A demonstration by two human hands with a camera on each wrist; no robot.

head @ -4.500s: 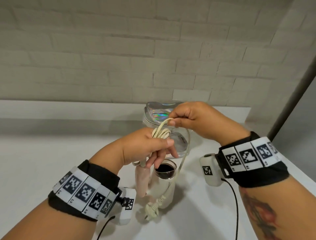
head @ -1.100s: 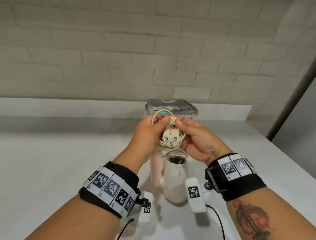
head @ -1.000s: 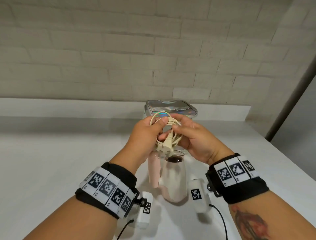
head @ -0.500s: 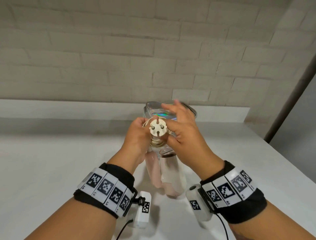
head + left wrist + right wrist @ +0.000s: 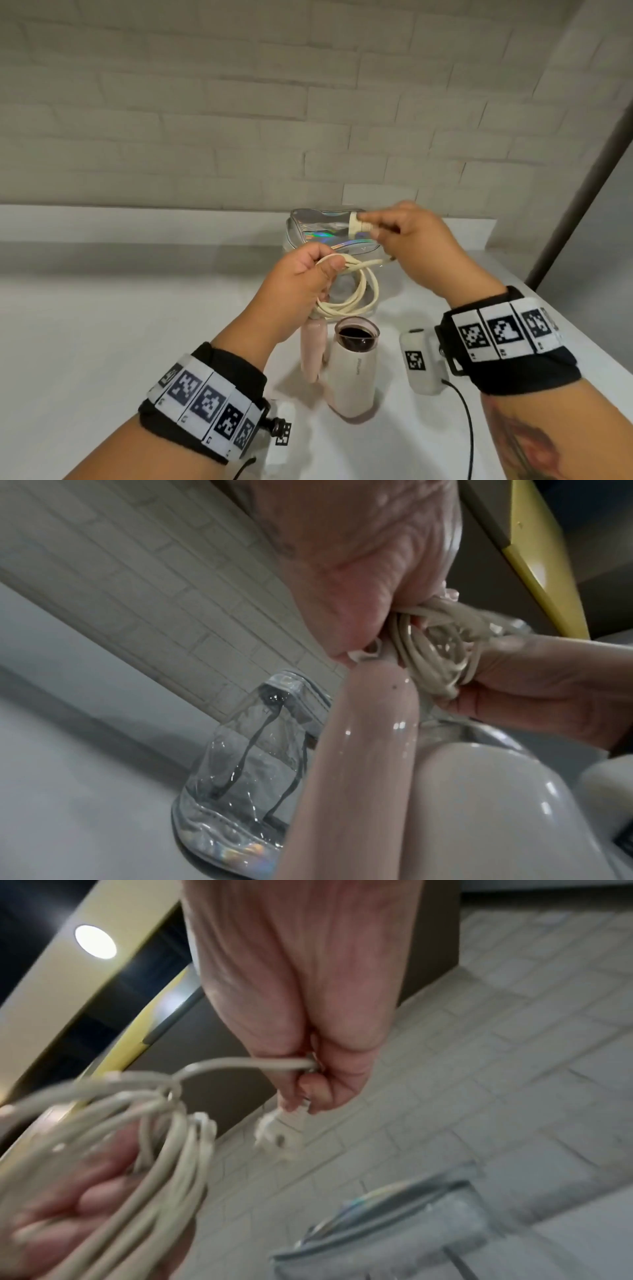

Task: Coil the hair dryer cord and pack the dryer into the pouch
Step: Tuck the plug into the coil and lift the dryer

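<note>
cream cord (image 5: 346,301) coiled, plug (image 5: 358,224) free

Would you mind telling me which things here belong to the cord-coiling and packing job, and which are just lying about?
Part of the job:
- coiled cord, gripped by the left hand
- plug, pinched by the right hand
- hair dryer, on the table
- pouch, behind it

Just lying about:
- nothing loose; only the brick wall

A white table (image 5: 102,342) lay below the fingers (image 5: 383,217). Beyond them rose a pale brick wall (image 5: 239,102) with a low ledge (image 5: 137,222) at its foot. To their right a dark post (image 5: 582,192) slanted upward. Above them, the right wrist view caught a round ceiling light (image 5: 95,941).
</note>
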